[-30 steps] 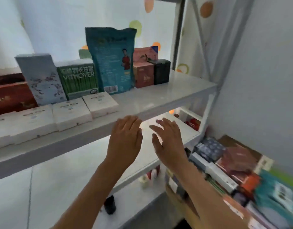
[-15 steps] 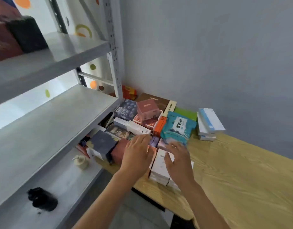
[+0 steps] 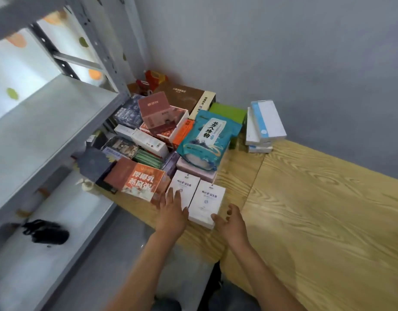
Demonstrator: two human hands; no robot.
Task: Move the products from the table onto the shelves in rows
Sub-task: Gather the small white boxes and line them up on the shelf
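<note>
Two flat white boxes lie side by side at the near edge of the pile on the wooden table: the left white box and the right white box. My left hand lies flat with straight fingers on the near end of the left box. My right hand hovers with loosely curled fingers at the near right corner of the right box, its thumb touching the box edge. Behind them sit an orange-and-white box, a teal pouch and a pink box.
Grey metal shelves stand to the left, the lower shelf holding a black object. A stack of white-and-blue boxes stands by the grey wall. A brown flat box and several more products fill the table's far left corner.
My view swung from the filled upper shelf down to the table. Both empty hands dropped to the pile and now rest at the two white boxes.
</note>
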